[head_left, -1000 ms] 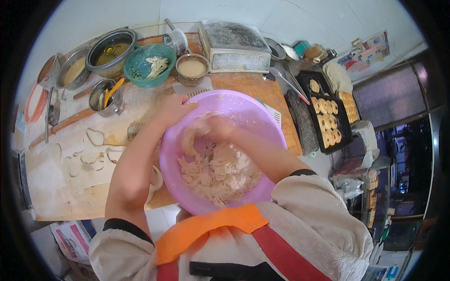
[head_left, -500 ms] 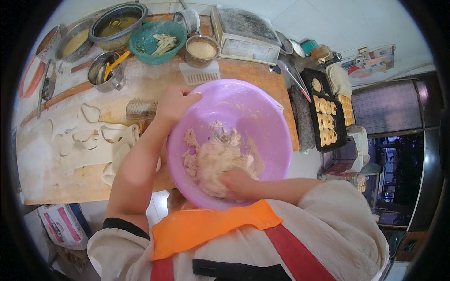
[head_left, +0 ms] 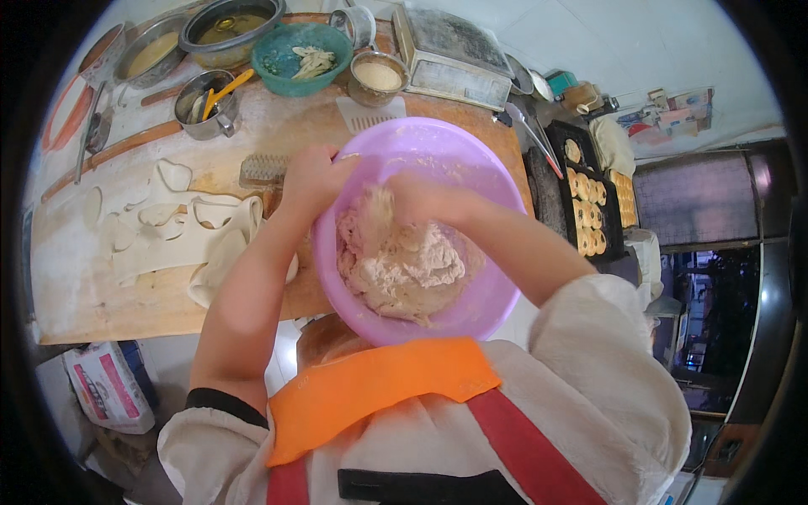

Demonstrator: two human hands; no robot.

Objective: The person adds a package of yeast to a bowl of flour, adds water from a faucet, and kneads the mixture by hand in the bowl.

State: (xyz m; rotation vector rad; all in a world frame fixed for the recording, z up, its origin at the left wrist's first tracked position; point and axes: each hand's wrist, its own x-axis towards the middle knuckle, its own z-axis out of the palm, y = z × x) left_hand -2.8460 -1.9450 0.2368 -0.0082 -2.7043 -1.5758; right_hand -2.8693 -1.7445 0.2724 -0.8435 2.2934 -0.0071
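Observation:
A purple plastic basin point(head_left: 505, 282) stands at the front edge of the wooden worktable, tilted slightly toward me. My left hand point(head_left: 316, 178) grips its left rim, thumb over the edge. Inside lies a mass of wet, shaggy dough point(head_left: 404, 290) with pale dry flour on top. My right hand point(head_left: 414, 202) is inside the basin above the dough's far side. Its fingers are smeared by motion and coated with dough, so their closing is hidden. Left of the basin, a cut sheet of rolled dough point(head_left: 181, 240) with holes lies on the floured board.
A brush point(head_left: 263, 169) lies beside my left hand. Behind are a white scraper point(head_left: 370, 112), a sieve of meal point(head_left: 377, 77), a green bowl point(head_left: 286, 82), a metal jug point(head_left: 202, 126) and a flour-dusted scale point(head_left: 454, 71). Black trays of pastries point(head_left: 587, 215) stand at the right.
My right hand has risen from the near side of the dough to the basin's far side. The dough's white floury top now shows. My left hand keeps hold of the rim.

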